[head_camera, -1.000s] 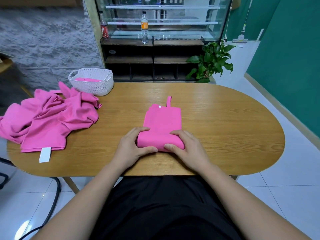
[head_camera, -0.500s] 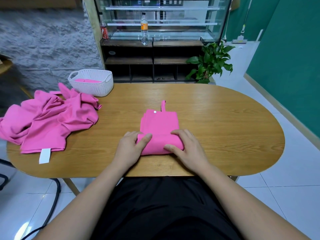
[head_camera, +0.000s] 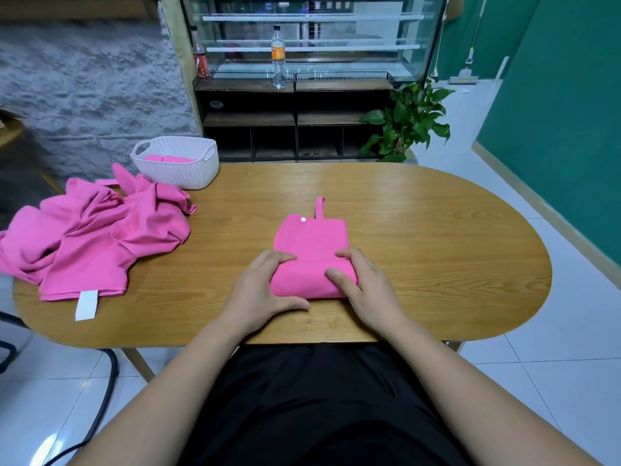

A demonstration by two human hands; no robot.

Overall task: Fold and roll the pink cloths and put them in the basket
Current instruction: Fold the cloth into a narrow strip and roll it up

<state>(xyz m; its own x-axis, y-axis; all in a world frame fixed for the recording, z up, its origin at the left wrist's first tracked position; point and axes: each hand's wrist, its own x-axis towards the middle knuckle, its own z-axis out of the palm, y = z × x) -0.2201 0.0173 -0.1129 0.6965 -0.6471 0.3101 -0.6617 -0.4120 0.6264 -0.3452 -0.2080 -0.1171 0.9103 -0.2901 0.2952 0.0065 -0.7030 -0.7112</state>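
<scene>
We are at the rolling step. The folded pink cloth (head_camera: 312, 240) lies in the middle of the oval wooden bench (head_camera: 437, 247), its near end turned into a roll. Our left hand (head_camera: 258, 290) and right hand (head_camera: 364, 287) each grasp an end of that roll, fingers curled over it. Beyond, the cloth lies flat up to its loop tab (head_camera: 320, 207). Next, we judge, the roll needs even, tight pushing toward the tab, then carrying to the white woven plastic basket (head_camera: 188, 173) far left.
</scene>
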